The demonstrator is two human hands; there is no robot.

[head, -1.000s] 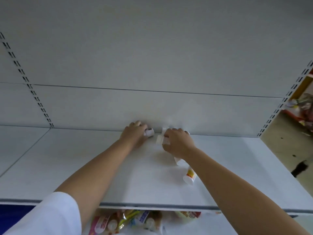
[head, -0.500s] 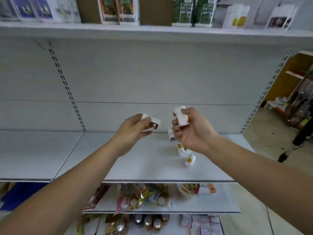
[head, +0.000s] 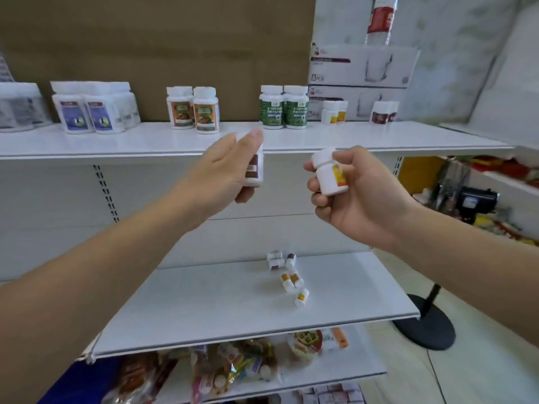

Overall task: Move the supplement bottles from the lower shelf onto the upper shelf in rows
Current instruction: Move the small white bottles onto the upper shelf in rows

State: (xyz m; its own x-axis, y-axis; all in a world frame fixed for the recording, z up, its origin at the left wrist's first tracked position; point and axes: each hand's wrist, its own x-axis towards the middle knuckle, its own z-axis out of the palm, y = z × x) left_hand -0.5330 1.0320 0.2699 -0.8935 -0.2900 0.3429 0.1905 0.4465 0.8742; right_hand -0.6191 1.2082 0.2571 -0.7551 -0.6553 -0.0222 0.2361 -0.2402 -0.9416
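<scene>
Head view, both arms raised in front of the shelving.

Left hand (head: 230, 170): fingers and thumb curled round a small white brown-label bottle (head: 256, 168), held roughly upright, cap partly hidden behind the thumb. The bottle sits just below the front edge of the upper shelf (head: 320, 139), overlapping it in the view.

Right hand (head: 353, 196): palm turned toward the camera, fingers wrapped round a small white yellow-label bottle (head: 331, 174), tilted slightly with the cap up and to the left. It is level with the left-hand bottle and apart from it, below the shelf edge.

Lower shelf (head: 204, 301): loose bottles lie on their sides well below both hands, toward the back and right of centre. The brown-labelled loose bottles (head: 277, 260) are nearest the back panel; the yellow-labelled loose bottles (head: 292, 280) lie just in front, one of them a little further forward on its own.

Upper shelf, standing stock, left to right: blue-label bottles (head: 87, 112), orange-label bottles (head: 193, 109), green-label bottles (head: 284, 108), then a small yellow-label group (head: 334, 112) and a small brown-label group (head: 382, 112) far right.

White cartons (head: 361, 65) are stacked behind these. Snack packets (head: 233, 367) fill the bottom shelf. A black stand base (head: 423, 328) rests on the floor to the right.
</scene>
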